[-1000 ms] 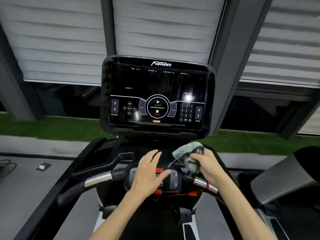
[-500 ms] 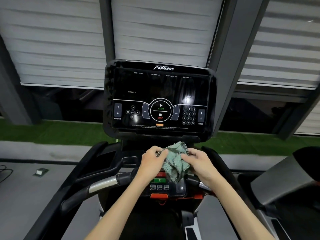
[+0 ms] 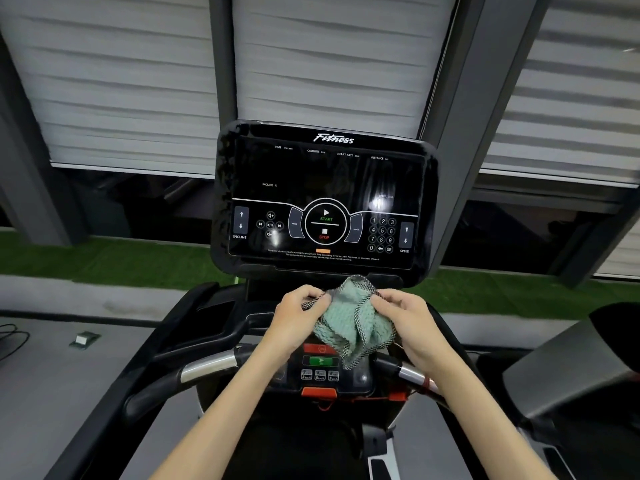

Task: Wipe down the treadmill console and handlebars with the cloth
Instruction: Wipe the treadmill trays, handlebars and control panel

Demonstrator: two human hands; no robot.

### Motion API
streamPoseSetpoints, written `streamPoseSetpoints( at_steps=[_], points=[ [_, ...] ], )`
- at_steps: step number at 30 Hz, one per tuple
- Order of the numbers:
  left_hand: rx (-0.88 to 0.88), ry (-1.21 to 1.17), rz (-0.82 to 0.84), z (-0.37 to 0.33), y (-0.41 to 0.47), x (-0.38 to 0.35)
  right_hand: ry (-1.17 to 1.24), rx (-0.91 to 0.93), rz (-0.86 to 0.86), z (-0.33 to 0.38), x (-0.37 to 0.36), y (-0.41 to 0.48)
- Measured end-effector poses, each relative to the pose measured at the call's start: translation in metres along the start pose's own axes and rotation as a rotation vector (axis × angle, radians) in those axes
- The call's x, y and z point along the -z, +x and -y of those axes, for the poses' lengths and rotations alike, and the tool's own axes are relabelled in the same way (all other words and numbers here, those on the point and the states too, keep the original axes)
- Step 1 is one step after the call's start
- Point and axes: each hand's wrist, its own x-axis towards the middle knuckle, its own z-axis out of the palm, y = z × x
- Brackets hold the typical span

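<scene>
A pale green cloth (image 3: pixel 349 323) with a dark checked edge hangs between both hands, just below the treadmill console (image 3: pixel 325 199). My left hand (image 3: pixel 299 315) pinches its left edge and my right hand (image 3: pixel 403 318) pinches its right edge. The console is a glossy black screen with START and STOP marks, upright above my hands. Under the cloth sits a small button panel (image 3: pixel 320 367) with red and green keys. The left handlebar (image 3: pixel 204 368) and the right handlebar (image 3: pixel 412 375) have silver grips on either side of the panel.
Black side rails (image 3: pixel 194 327) run from the console toward me. Another machine (image 3: pixel 568 368) stands close on the right. A small box (image 3: pixel 83 339) and cables (image 3: pixel 10 337) lie on the grey floor at the left. Window blinds and a green strip are behind the console.
My left hand left the button panel and took hold of the cloth. The cloth, earlier bunched in my right hand alone, is now spread between both hands in front of the console.
</scene>
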Motion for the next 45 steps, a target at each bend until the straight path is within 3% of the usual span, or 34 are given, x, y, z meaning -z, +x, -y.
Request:
streamPoseSetpoints(
  at_steps=[4, 7, 11, 14, 17, 19, 22, 28, 30, 31, 34, 35, 38, 41, 45],
  points=[
    [0.078, -0.065, 0.002, -0.005, 0.0, 0.005, 0.12, -0.171, -0.018, -0.004, 0.008, 0.003],
    [0.092, -0.189, -0.047, -0.013, 0.0, 0.01, 0.026, -0.121, -0.038, -0.005, 0.016, 0.005],
    [-0.05, -0.024, -0.105, -0.029, 0.001, 0.018, -0.14, -0.046, 0.015, 0.011, 0.026, 0.003],
    [-0.165, 0.079, -0.086, -0.045, 0.002, 0.021, -0.139, -0.065, 0.032, 0.025, 0.033, 0.005],
    [-0.172, 0.08, -0.09, -0.061, 0.008, 0.02, -0.105, -0.043, 0.049, 0.04, 0.035, 0.007],
    [-0.098, 0.027, -0.025, -0.071, 0.011, 0.021, -0.097, -0.018, 0.056, 0.049, 0.035, 0.01],
    [-0.014, -0.043, 0.209, -0.075, 0.014, 0.029, -0.145, 0.044, -0.022, 0.06, 0.036, 0.019],
    [0.074, 0.4, 0.431, -0.088, 0.017, 0.03, -0.356, 0.168, -0.106, 0.075, 0.035, 0.039],
    [0.097, 0.311, 0.453, -0.086, 0.017, 0.024, -0.328, 0.094, -0.134, 0.073, 0.034, 0.044],
    [0.106, 0.196, 0.452, -0.083, 0.017, 0.02, -0.203, 0.015, -0.135, 0.071, 0.034, 0.045],
    [0.149, -0.27, 0.379, -0.076, 0.015, 0.007, 0.486, -0.28, -0.023, 0.058, 0.033, 0.038],
    [0.154, -0.385, 0.342, -0.074, 0.014, 0.002, 0.6, -0.345, 0.045, 0.048, 0.032, 0.035],
    [0.143, -0.531, 0.253, -0.068, 0.014, -0.007, 0.549, -0.507, 0.27, 0.009, 0.017, 0.02],
    [0.122, -0.481, 0.28, -0.058, 0.014, 0.003, 0.398, -0.529, 0.244, -0.012, 0.019, 0.021],
    [0.132, -0.449, 0.313, -0.052, 0.015, 0.03, 0.417, -0.428, 0.26, -0.009, 0.035, 0.026]
  ],
)
